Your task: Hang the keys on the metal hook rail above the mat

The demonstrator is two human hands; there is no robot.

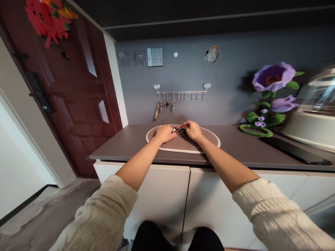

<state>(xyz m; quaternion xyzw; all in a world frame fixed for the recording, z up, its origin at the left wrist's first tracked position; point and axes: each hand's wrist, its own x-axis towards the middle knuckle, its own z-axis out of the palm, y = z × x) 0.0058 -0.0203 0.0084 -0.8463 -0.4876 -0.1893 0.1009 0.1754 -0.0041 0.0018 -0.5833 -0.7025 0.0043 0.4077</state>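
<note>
Over an oval mat (pixel 180 151) with a pale rim, my two hands work close together on the counter. My left hand (pixel 165 134) is closed, its fingertips pinched at the left side of a small red, black and white bundle that looks like a keychain (pixel 183 132). From the right, my right hand (pixel 193 130) grips the same bundle, with a red bit showing at its fingertips. A dark round piece hangs between the hands. My fingers cover much of the bundle, so its finer parts cannot be made out.
Above the mat, a clear hook rail (pixel 181 92) holds several hanging keys (pixel 166 104). To the right are a purple flower decoration (pixel 273 78), a black phone-like slab (pixel 294 150) and a white-based appliance (pixel 310 123). A dark red door (pixel 70 94) stands at the left.
</note>
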